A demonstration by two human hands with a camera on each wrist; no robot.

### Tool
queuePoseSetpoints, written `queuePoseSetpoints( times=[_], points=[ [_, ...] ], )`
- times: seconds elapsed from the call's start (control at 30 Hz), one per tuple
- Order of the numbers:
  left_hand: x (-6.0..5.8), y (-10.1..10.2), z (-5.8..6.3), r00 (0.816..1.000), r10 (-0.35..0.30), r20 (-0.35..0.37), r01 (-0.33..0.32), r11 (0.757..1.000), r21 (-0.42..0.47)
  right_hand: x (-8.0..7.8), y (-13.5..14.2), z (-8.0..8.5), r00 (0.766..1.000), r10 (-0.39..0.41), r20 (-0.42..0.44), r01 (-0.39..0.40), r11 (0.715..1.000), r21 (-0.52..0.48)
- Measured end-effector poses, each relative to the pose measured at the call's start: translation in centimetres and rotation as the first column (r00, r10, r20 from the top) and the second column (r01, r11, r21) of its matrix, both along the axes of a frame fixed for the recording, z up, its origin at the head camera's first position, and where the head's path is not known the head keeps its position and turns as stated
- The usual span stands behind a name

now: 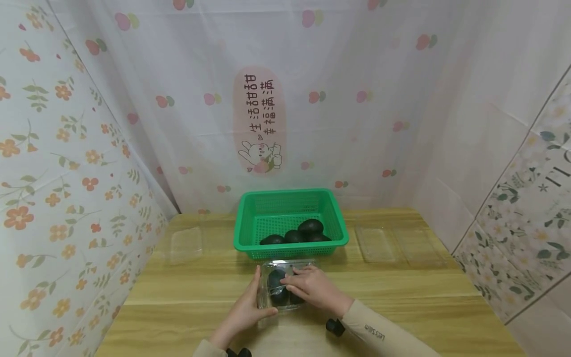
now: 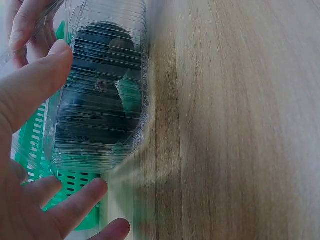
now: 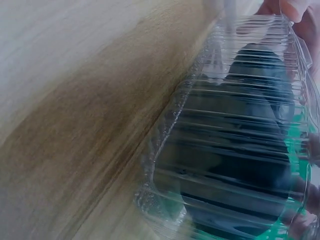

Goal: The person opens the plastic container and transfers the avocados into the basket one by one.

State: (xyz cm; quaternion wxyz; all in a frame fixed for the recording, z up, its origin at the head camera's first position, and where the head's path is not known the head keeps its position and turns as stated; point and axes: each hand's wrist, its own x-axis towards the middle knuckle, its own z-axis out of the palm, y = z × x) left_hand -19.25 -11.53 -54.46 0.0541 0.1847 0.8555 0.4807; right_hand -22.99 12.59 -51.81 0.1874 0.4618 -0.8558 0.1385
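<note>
A clear plastic clamshell box (image 1: 285,307) stands on the wooden table with dark avocados (image 1: 276,278) inside. My left hand (image 1: 247,307) is at the box's left side, thumb by the near corner and fingers spread toward the far one. In the left wrist view, the thumb lies along the upper edge of the ribbed box and the other fingers are extended. My right hand (image 1: 314,287) lies over the top from the right, with its fingers pointing left across the plastic. Ribbed plastic and dark avocados (image 3: 235,150) fill much of the right wrist view.
Just behind the box stands a green plastic basket (image 1: 292,247) with several more avocados (image 1: 311,226). One clear plastic container (image 1: 186,243) lies at the left of the table; other clear pieces (image 1: 376,244) lie at the right. Printed curtains (image 1: 339,129) surround the table.
</note>
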Motion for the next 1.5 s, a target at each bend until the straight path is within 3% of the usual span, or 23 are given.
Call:
queuePoseSetpoints(
  times=[0.37, 0.73, 1.17, 1.5],
  points=[
    [0.0, 0.1, 0.3, 1.000, 0.008, -0.009, -0.008, 1.000, -0.027, -0.1, 0.1, 0.4, 0.999, 0.003, 0.034, -0.004, 1.000, 0.024],
    [0.1, 0.3, 0.6, 1.000, -0.006, 0.005, 0.006, 1.000, -0.027, -0.4, 0.1, 0.8, 0.999, 0.037, 0.002, -0.037, 0.999, 0.031],
    [0.1, 0.5, 0.2, 1.000, 0.022, -0.008, -0.022, 1.000, -0.010, -1.1, 0.0, 3.0, 0.996, 0.091, 0.001, -0.091, 0.993, 0.079],
    [0.4, 0.8, 0.4, 0.997, 0.050, 0.062, -0.056, 0.994, 0.094, -1.3, -0.4, 4.8, 0.986, 0.036, 0.160, -0.065, 0.982, 0.178]
  ],
)
